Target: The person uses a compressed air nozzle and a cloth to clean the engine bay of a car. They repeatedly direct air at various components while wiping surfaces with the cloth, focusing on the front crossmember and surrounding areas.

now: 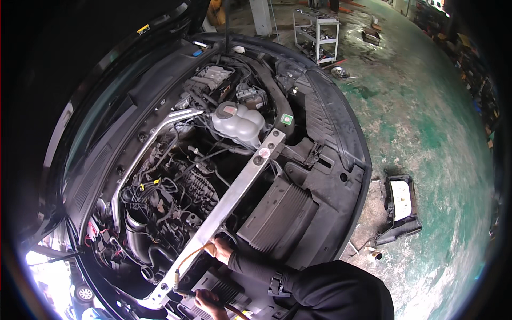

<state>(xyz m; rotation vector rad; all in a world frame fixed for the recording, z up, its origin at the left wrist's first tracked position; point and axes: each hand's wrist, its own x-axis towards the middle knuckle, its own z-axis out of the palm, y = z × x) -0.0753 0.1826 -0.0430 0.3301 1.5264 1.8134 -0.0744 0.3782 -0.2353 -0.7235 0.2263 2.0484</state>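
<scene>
A thin orange-brown hose (188,258) curves over the silver crossbar (226,200) at the front of an open engine bay. Its upper end reaches my right hand (220,250), whose fingers are closed round it near the bar. The other end runs down to a metal fitting (177,278). Just below that, my left hand (209,303) grips a dark hose end (184,293) beside the fitting. More orange hose (236,312) comes out behind my left hand toward the lower edge. Whether it is all one hose, I cannot tell.
Around the bar lie a grey coolant tank (240,124), a ribbed black cover (277,213) and a black intake pipe (137,242). The raised hood (106,53) hangs at the left. On the green floor stand a tool cart (326,37) and a detached black-and-white part (401,201).
</scene>
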